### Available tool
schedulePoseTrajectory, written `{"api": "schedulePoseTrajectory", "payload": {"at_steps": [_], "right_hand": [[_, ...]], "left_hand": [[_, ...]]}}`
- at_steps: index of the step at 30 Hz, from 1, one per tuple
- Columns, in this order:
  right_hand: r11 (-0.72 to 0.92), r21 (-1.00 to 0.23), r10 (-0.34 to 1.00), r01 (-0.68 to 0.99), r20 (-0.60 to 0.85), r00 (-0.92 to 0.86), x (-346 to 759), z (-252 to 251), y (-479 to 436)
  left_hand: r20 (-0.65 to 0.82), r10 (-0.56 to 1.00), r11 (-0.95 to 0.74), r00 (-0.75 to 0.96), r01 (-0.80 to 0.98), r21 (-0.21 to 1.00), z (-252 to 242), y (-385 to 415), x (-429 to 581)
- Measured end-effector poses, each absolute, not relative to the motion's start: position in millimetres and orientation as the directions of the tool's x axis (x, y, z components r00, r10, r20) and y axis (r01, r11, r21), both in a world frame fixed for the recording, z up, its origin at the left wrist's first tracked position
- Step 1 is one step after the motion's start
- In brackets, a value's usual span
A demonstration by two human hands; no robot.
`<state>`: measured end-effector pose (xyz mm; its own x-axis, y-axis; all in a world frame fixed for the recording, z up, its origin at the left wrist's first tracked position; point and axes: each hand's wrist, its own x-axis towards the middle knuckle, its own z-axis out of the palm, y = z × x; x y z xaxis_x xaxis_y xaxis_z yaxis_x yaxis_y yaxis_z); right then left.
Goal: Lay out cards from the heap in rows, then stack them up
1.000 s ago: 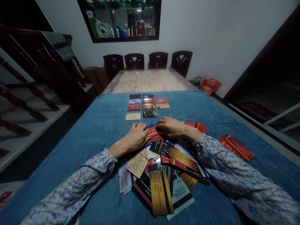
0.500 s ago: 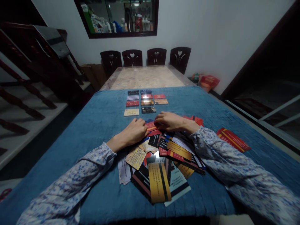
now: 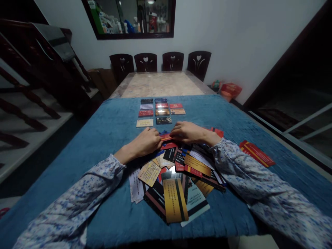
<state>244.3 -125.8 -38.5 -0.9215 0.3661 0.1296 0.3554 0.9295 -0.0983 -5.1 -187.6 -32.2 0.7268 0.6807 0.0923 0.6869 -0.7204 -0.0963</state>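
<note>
At the far edge of a loose heap of plastic cards, my left hand (image 3: 148, 141) and my right hand (image 3: 187, 132) grip a red card (image 3: 166, 137) from its two ends. The fingers of both hands are closed on it; whether more cards lie beneath it in the grip I cannot tell. Under and in front of the hands, the heap holds a gold card (image 3: 175, 200), a pale green card (image 3: 196, 204), a cream card (image 3: 149, 173) and several black and red ones. Both forearms, in flowered sleeves, flank the heap.
Beyond the hands, small card stacks stand in rows, among them a black card (image 3: 163, 120) and a cream-yellow card (image 3: 144, 123). Off to the right lie red cards (image 3: 256, 153). A blue cloth (image 3: 109, 193) covers the near table. Dark chairs (image 3: 173, 62) line the far end.
The red card between my hands now tilts up more, showing as a thinner strip. Both hands stay in nearly the same place, and the view has shifted slightly.
</note>
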Motion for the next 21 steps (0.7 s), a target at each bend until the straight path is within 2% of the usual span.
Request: {"api": "schedulePoseTrajectory", "payload": {"at_steps": [5,13,21], "right_hand": [[0.924,-0.118,0.38,0.363,0.194,-0.904,244,-41,-124],[0.868,-0.146,0.496,0.475,0.287,-0.819,242,-51,-122],[0.85,-0.141,0.52,0.507,0.375,-0.768,240,-66,-117]], "left_hand": [[0.159,0.656,-0.747,0.738,0.665,-0.004,-32,-182,-11],[0.222,0.651,-0.75,0.726,0.661,0.039,-31,-174,-19],[0.323,0.672,-0.72,0.666,0.691,0.072,-40,-166,-26]]}}
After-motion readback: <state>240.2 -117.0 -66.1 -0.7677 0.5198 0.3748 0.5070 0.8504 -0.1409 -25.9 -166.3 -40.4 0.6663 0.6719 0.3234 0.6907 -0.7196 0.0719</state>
